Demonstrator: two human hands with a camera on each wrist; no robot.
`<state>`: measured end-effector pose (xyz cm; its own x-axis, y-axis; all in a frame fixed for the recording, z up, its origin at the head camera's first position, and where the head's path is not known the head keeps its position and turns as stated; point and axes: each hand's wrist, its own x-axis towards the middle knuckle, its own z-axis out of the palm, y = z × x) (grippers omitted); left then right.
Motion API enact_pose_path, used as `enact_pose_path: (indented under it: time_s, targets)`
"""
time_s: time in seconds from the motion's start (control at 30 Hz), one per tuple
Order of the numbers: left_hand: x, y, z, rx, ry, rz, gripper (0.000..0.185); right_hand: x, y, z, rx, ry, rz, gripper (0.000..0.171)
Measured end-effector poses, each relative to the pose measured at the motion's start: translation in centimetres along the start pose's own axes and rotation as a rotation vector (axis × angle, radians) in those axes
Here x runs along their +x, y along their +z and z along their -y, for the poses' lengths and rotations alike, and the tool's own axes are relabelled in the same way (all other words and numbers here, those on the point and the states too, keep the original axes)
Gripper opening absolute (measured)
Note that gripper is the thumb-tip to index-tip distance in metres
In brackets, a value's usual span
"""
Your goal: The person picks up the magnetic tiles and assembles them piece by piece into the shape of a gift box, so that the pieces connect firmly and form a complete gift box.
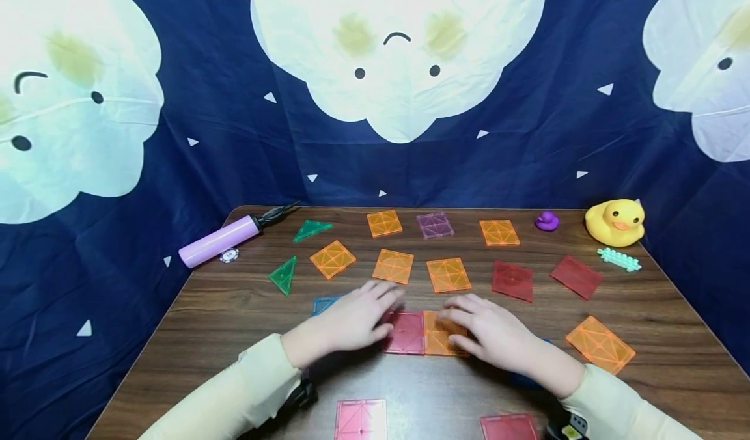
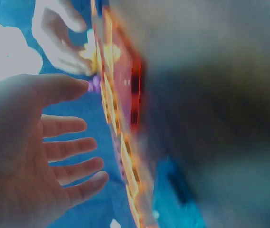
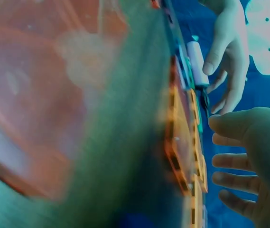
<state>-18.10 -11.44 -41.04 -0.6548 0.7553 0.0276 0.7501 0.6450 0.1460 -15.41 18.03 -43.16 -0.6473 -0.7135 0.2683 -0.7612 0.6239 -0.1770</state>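
Left hand [image 1: 360,316], loosely spread, partly hides a blue magnetic tile [image 1: 324,305]; right hand [image 1: 492,328], likewise, an orange magnetic tile [image 1: 436,339]. Wrist views show every finger [image 2: 75,149].

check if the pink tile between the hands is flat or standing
Flat: the pink tile shows its square face upward, beside an orange tile.

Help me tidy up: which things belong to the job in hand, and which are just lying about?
Likely the job:
pink tile and orange tile, edge to edge by the left hand and right hand
other coloured tiles, probably

Likely just lying about:
lavender pump
poker chip
yellow duck
purple duck
mint-green piece
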Motion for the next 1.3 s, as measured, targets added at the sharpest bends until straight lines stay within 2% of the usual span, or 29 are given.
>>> enact_pose_path:
  time_s: [0.1,0.2,0.37,0.47,0.6,0.77,1.07,1.3]
  targets:
    - [0.7,-0.3,1.3,-0.031,-0.044,-0.004,0.061,0.5,-0.4,-0.8,0.02,0.028,-0.003,0.037]
    - [1.2,-0.3,1.9,-0.035,-0.071,0.014,0.059,0.9,-0.5,-1.8,0.035,0.057,0.008,0.036]
    - [1.7,0.0,1.5,-0.043,-0.056,0.06,0.058,1.6,-0.3,-3.3,0.06,0.131,0.044,0.038]
    - [2.2,0.3,1.6,-0.038,-0.061,0.062,0.058,2.0,0.1,-4.1,0.076,0.176,0.076,0.041]
    - [3.1,0.9,2.5,-0.02,-0.121,0.06,0.058,2.4,0.5,-4.8,0.096,0.216,0.119,0.045]
    - [3.6,1.2,3.3,-0.008,-0.2,0.11,0.06,2.7,0.8,-5.0,0.121,0.21,0.15,0.045]
    - [3.2,1.1,2.4,0.015,-0.211,0.136,0.058,2.7,0.9,-4.5,0.096,0.2,0.137,0.043]
    - [2.5,1.2,1.1,-0.009,-0.21,0.16,0.07,2.4,1.1,-3.6,0.107,0.191,0.148,0.049]
